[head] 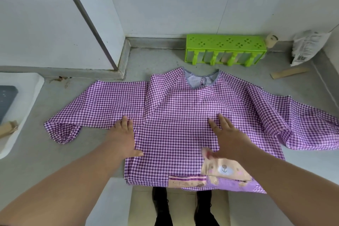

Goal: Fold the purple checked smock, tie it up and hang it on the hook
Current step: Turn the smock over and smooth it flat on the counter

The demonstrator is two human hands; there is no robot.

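The purple checked smock [179, 108] lies spread front-up on the grey counter [102, 145], neck opening toward the wall and both sleeves stretched out sideways. A bear picture and a pocket sit on its lower right hem, which hangs slightly over the counter's front edge. My left hand [126, 137] presses flat on the smock's left side near the armpit, fingers straight. My right hand [225, 137] lies flat on the body right of centre, fingers spread, thumb just above the bear. No hook shows in this view.
A green plastic rack [225, 49] stands against the back wall behind the collar. A crumpled plastic bag [308, 46], a small roll [272, 39] and a wooden strip [289, 73] sit at the back right. A white sink [23, 101] is at the left.
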